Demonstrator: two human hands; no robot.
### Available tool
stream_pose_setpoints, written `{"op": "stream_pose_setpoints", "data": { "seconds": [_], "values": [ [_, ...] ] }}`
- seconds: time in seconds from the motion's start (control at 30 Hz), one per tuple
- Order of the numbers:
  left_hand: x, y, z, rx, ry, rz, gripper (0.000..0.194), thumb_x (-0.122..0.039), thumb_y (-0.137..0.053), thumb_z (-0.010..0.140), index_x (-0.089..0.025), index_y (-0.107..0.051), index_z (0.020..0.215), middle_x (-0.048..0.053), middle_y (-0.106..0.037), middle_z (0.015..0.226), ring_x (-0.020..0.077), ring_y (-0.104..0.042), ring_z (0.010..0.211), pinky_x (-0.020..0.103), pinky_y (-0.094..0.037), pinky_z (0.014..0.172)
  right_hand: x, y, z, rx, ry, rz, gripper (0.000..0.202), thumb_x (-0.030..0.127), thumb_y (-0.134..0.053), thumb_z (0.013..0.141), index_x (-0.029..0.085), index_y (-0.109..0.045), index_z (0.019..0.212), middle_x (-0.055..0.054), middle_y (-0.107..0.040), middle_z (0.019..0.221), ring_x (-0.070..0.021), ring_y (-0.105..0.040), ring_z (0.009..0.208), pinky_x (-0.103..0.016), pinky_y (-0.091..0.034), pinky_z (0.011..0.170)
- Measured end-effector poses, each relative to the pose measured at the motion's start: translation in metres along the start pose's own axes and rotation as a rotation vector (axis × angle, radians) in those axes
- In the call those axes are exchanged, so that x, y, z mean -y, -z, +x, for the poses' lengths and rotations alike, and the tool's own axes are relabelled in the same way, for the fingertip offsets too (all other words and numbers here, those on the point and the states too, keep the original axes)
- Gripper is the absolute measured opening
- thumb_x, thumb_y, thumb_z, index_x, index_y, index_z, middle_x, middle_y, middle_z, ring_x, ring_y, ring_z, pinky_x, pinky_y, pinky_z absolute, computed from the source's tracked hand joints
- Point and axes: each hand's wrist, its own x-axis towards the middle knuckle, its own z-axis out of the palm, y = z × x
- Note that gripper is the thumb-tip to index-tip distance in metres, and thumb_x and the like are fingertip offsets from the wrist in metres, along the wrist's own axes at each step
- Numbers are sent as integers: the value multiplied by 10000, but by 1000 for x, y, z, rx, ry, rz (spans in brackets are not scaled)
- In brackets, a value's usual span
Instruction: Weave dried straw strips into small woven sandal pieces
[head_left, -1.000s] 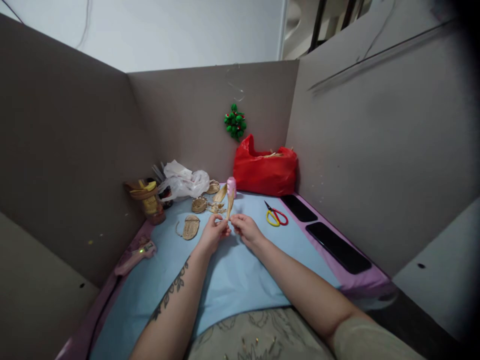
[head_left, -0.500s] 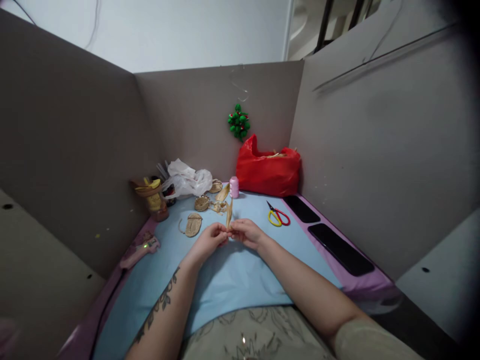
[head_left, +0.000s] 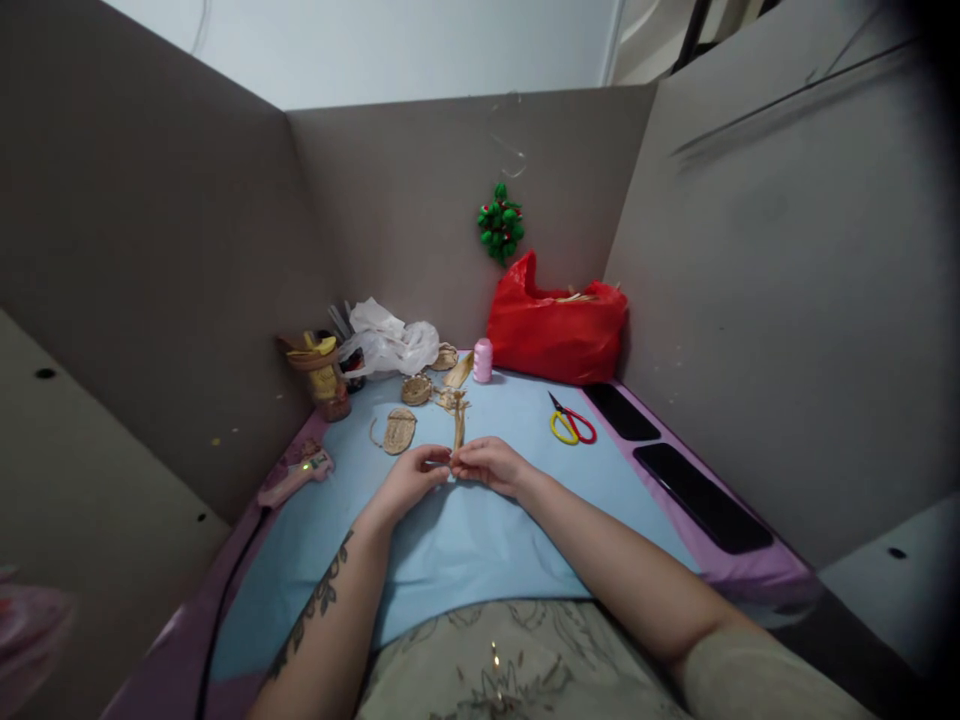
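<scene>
Between my hands stands a tan dried husk strip (head_left: 460,425), narrow and wrinkled, pointing away from me. My right hand (head_left: 491,467) pinches its near end. My left hand (head_left: 417,482) meets it there from the other side, finger and thumb curled in at the same end; the exact contact is too small to see. Beyond them lie a flat oval woven straw piece (head_left: 400,431) with a tail of cord, a small round woven basket (head_left: 416,389) and a loose husk leaf (head_left: 459,371). A pink thread spool (head_left: 482,361) stands behind.
Scissors (head_left: 573,424) with yellow and red handles lie to the right, near two black phones (head_left: 701,497). A red bag (head_left: 555,335) and a white plastic bag (head_left: 394,343) sit at the back. At left are a corded pink glue gun (head_left: 298,478) and a tool holder (head_left: 322,380).
The husk strip looks narrower and more gathered than before. Both hands stay together at its near end, with my left fingers slightly more apart. The camera view has shifted a little.
</scene>
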Motion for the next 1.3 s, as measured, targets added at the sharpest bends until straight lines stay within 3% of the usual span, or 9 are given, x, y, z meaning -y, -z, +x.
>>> {"op": "stream_pose_setpoints", "data": {
  "seconds": [0.13,0.3,0.43,0.77,0.97,1.1,1.17,1.3],
  "values": [
    [3,-5,2,-45,-23,-44,383,-407,-604,680,-107,-629,916,68,-656,786,118,-550,584,206,-400,487,-1,-2,-1,12,11,-41,214,217,-753,550,80,-668,690,-56,-668,625,-96,-606,555,-225,-484,632],
    [9,-6,8,-161,-85,112,286,-392,-547,711,-118,-627,717,9,-594,549,101,-482,472,217,-374,494,-7,-8,-1,-46,51,-86,297,245,-788,514,121,-593,701,-19,-651,593,-109,-614,555,-239,-478,608],
    [10,-3,9,-208,-172,279,260,-362,-535,717,-131,-650,687,15,-612,584,124,-511,554,225,-364,545,-13,-11,2,-108,101,-122,343,259,-786,503,147,-553,729,19,-618,533,-97,-572,470,-231,-446,530],
    [4,-1,7,-261,-200,456,242,-316,-489,744,-145,-645,674,6,-586,579,123,-483,565,229,-331,558,-12,-11,5,-173,93,-176,252,308,-717,570,141,-540,636,21,-568,502,-68,-499,433,-206,-368,471],
    [6,-1,9,-304,-192,411,206,-298,-474,749,-154,-605,681,-3,-575,576,125,-499,564,229,-355,559,-14,-10,5,-163,90,-167,244,281,-717,559,143,-533,642,24,-569,509,-66,-499,436,-203,-372,478],
    [5,1,10,-460,-173,277,190,-294,-456,757,-154,-579,718,1,-578,607,122,-535,562,226,-389,552,-15,-8,7,-177,82,-141,253,274,-721,556,143,-531,661,23,-567,519,-71,-510,449,-205,-378,480],
    [5,0,10,-414,-108,213,179,-286,-469,742,-150,-585,757,5,-584,618,114,-531,527,218,-391,509,-15,-6,7,-179,80,-119,264,277,-724,553,144,-531,674,21,-573,531,-72,-514,455,-206,-382,483],
    [7,-6,7,-124,9,119,195,-276,-535,682,-133,-608,792,16,-599,628,98,-502,468,200,-376,429,-15,-5,8,-173,101,-87,288,289,-731,540,151,-522,680,27,-579,529,-72,-515,460,-207,-391,490]
  ]
}}
